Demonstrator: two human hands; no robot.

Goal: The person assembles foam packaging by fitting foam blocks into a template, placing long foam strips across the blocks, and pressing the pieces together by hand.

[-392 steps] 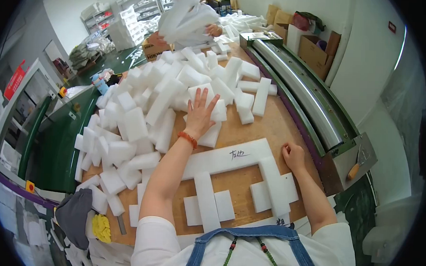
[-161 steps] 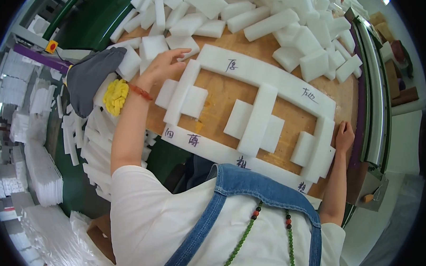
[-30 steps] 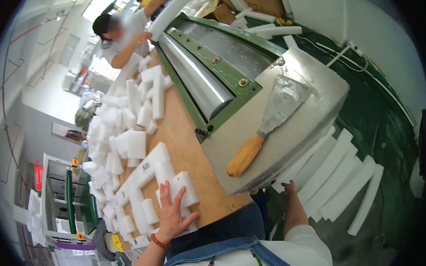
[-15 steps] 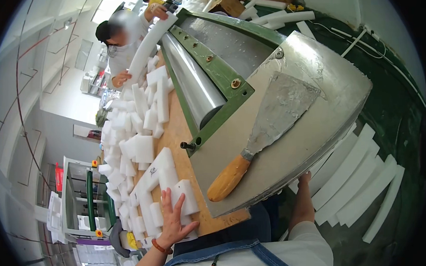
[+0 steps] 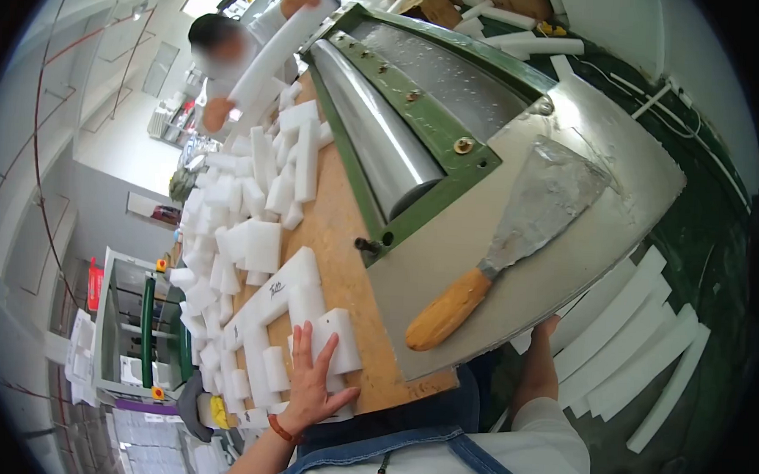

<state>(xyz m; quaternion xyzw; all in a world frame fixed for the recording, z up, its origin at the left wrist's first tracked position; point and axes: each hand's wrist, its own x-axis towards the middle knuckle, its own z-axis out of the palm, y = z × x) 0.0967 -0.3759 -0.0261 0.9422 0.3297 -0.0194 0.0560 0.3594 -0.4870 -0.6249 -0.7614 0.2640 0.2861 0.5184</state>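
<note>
My left hand (image 5: 314, 388) lies open, fingers spread, on white foam pieces at the near edge of the wooden table (image 5: 338, 222). Just beyond its fingertips is an angled white foam piece (image 5: 288, 288) with dark handwriting. My right hand (image 5: 547, 324) is at the right edge of the metal plate (image 5: 512, 302); its fingers are hidden there. A putty knife (image 5: 453, 308) with a wooden handle and a smeared blade rests on the plate, apart from both hands. Behind it is a green-framed machine with a shiny roller (image 5: 384, 135).
Across the table a co-worker holds a long white foam strip (image 5: 277, 59) in both hands. Many foam blocks (image 5: 252, 244) are heaped on the table's left. Long foam strips (image 5: 620, 349) lie on the green floor at right. A bolt (image 5: 366, 246) sticks out of the machine frame.
My view has shifted slightly, so the plate and machine appear further right. The co-worker's foam strip has tilted and moved up a little. My hands stay in about the same places.
</note>
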